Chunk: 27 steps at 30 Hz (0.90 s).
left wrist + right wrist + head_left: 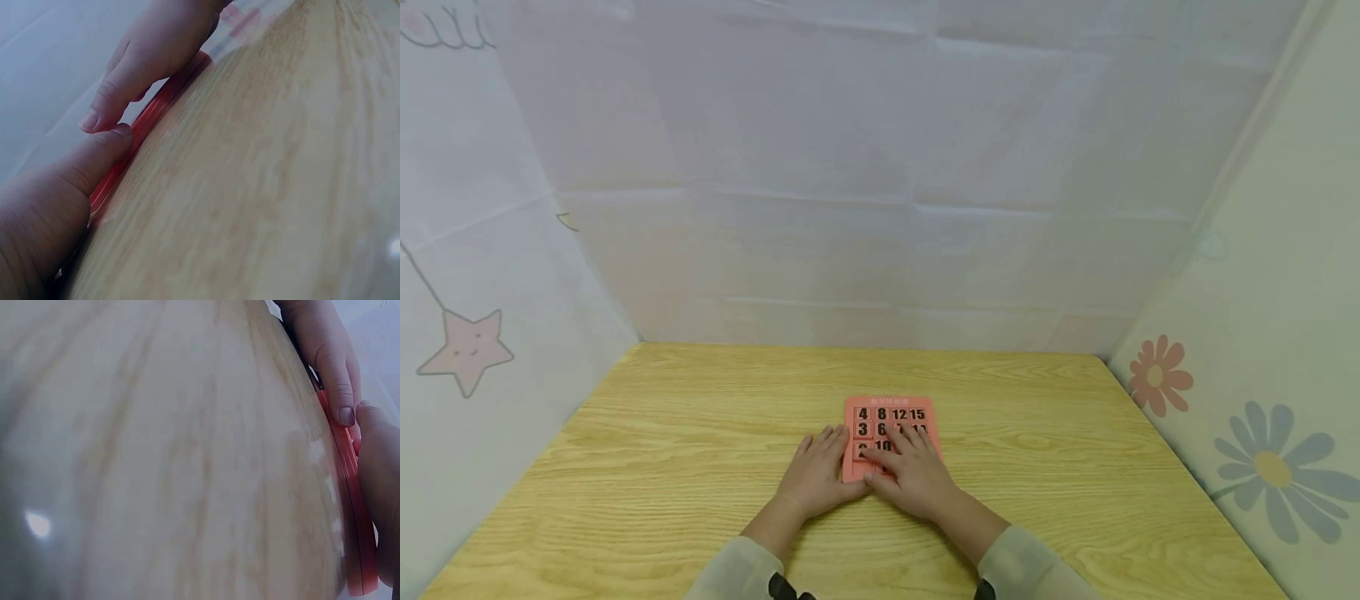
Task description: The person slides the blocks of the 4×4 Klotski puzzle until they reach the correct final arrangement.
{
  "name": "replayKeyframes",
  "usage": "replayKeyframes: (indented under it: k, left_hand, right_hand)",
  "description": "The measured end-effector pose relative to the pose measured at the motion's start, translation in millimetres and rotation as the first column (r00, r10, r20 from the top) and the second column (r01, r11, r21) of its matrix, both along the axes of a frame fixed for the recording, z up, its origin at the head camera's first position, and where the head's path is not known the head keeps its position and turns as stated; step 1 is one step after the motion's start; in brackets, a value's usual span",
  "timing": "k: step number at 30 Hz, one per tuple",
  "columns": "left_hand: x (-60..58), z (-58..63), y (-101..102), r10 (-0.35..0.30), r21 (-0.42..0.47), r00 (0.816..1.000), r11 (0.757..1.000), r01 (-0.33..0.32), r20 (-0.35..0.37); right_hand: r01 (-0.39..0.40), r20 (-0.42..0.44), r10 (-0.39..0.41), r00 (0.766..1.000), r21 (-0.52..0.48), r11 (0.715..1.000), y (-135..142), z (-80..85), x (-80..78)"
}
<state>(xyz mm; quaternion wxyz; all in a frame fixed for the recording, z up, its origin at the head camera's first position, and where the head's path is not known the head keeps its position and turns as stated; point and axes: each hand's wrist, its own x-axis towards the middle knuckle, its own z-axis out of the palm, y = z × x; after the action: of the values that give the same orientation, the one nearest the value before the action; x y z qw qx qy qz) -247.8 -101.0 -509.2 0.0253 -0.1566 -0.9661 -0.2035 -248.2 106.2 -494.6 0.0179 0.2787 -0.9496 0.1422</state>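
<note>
A pink number slide puzzle [889, 402] with black-numbered tiles lies flat on the wooden table. My left hand [812, 475] rests against its left side, fingers fairly straight along that edge and thumb at the near edge. Over the lower right tiles spreads my right hand [921, 479], fingers extended and touching the tile face, its thumb by the near edge. The top row reads 4, 8, 12, 15; several lower tiles are covered by the right hand. In the left wrist view, the left thumb [103, 153] lies against the puzzle's red side [156, 112], close to the right thumb [103, 103].
The table [700, 417] has a light wood grain. Pale cloth hangs behind it [880, 208] and on both sides, printed with a pink star [467, 350] at left and flowers [1273, 469] at right. Light sleeves [1026, 562] cover both forearms.
</note>
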Motion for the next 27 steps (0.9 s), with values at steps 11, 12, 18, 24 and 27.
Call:
replayKeyframes:
  k: [11,12,18,24,27]
  left_hand:
    - [-0.3,0.1,0.5,0.000,0.006,1.000,1.000,0.000,-0.008]
    - [-0.4,0.0,0.6,-0.001,0.007,1.000,1.000,0.001,-0.009]
    - [-1.0,-0.9,0.6,-0.003,0.001,1.000,1.000,0.003,-0.003]
    - [-1.4,-0.7,0.7,-0.001,-0.002,1.000,1.000,0.001,0.000]
    - [-1.5,-0.8,0.8,0.001,0.004,1.000,1.000,-0.001,-0.001]
  right_hand:
    - [0.015,-0.007,-0.015,1.000,0.016,1.000,-2.0,0.8,-3.0]
    - [0.015,-0.009,-0.014,1.000,0.016,1.000,-2.1,0.7,-3.3]
    - [0.019,-0.009,-0.019,1.000,0.005,1.000,-1.6,0.0,-2.9]
    - [0.011,-0.029,-0.013,0.999,-0.060,0.998,2.8,-1.6,-0.5]
    - [0.004,-0.048,-0.008,0.999,-0.085,0.996,6.2,-2.4,1.4]
